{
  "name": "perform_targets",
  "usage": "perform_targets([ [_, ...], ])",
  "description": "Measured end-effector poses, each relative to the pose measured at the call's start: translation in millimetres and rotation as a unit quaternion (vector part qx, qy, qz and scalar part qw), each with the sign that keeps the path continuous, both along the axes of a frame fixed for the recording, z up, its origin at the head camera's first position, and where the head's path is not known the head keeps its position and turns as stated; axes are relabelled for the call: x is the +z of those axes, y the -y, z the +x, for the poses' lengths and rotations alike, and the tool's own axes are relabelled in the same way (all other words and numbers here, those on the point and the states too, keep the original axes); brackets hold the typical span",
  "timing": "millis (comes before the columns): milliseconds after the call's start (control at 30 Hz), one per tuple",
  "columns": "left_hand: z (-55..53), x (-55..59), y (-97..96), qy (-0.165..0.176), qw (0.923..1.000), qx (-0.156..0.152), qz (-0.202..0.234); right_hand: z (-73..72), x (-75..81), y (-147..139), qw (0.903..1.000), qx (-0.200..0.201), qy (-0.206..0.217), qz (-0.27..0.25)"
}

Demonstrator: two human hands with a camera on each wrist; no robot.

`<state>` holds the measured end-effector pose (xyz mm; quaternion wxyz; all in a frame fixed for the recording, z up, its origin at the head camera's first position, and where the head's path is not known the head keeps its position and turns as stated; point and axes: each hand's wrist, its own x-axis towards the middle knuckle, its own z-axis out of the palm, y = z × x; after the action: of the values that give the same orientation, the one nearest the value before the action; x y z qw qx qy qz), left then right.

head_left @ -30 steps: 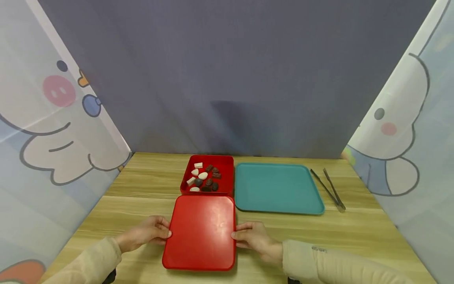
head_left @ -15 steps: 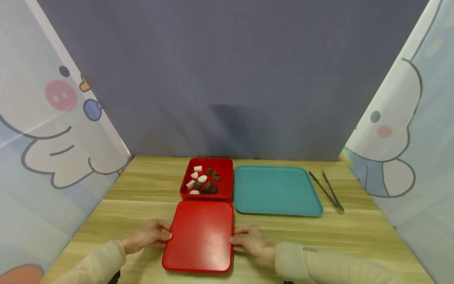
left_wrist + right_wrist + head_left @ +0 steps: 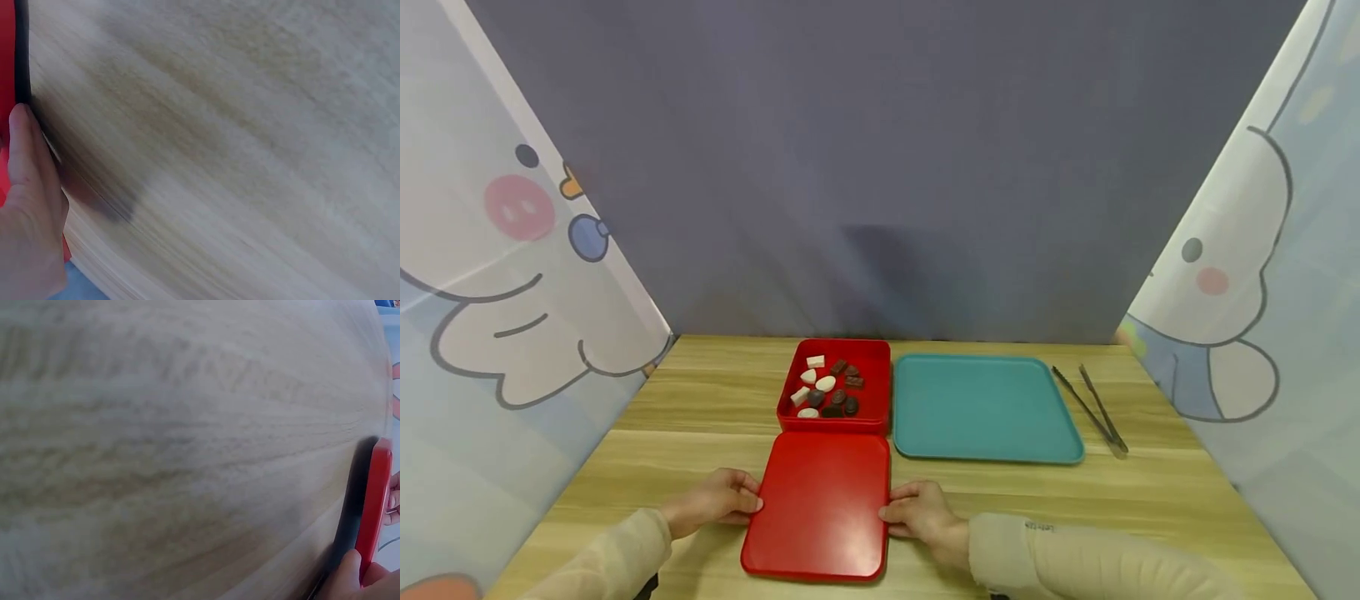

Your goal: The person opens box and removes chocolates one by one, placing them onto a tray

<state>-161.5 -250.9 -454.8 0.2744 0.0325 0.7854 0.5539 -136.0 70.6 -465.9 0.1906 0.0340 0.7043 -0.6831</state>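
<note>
Two opposite edges of a red lid (image 3: 817,507) are pinched, one by the left hand (image 3: 713,502), the other by the right hand (image 3: 922,517). It lies directly in front of a red box (image 3: 874,379) holding brown and white pieces (image 3: 825,384); whether it rests fully on the bench (image 3: 700,400) is hard to tell. Right of the box sit a teal tray (image 3: 985,408) and tongs (image 3: 1102,408).

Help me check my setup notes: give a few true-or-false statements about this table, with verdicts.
1. The left hand and right hand hold the glossy red rounded-square lid. True.
2. The lid covers the deep red square box. False: the box is open.
3. Small white and dark pieces lie inside the box. True.
4. The flat teal rectangular tray is left of the box. False: the tray is right of it.
</note>
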Motion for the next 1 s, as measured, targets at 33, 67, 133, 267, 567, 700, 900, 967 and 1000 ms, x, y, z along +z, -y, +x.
perform_targets([
  [33,0.2,-0.7,0.3,-0.001,1.0,0.002,0.0,0.1,-0.8,0.6,1.0,0.0,0.001,0.0],
  [67,0.2,-1.2,0.1,-0.001,1.0,0.004,0.001,0.3,-1.4,1.2,1.0,0.0,0.002,0.0],
  [133,0.3,-1.8,-0.2,-0.004,1.0,0.006,0.003,0.1,-3.3,1.6,1.0,-0.002,0.005,0.003],
  [267,0.1,-2.6,-1.0,-0.004,1.0,0.005,-0.002,-0.5,-6.9,0.8,0.9999,-0.004,0.005,0.008],
  [567,-1.2,-3.6,-1.1,-0.004,0.9999,0.006,-0.009,0.9,-0.8,1.7,0.9999,-0.011,-0.011,0.003],
  [700,-0.2,-2.9,-0.6,-0.007,0.9998,0.011,-0.011,1.2,1.6,4.7,0.9998,-0.016,-0.012,0.003],
  [900,1.5,-5.2,0.9,-0.008,0.9997,0.024,-0.008,1.0,-0.3,6.3,0.9995,-0.017,-0.023,0.012],
  [967,1.6,-6.6,1.5,-0.011,0.9995,0.03,-0.005,0.7,-1.1,6.3,0.9995,-0.017,-0.023,0.012],
  [1000,1.5,-7.1,2.0,-0.014,0.9994,0.032,-0.003,0.5,-1.4,6.2,0.9995,-0.016,-0.023,0.012],
])
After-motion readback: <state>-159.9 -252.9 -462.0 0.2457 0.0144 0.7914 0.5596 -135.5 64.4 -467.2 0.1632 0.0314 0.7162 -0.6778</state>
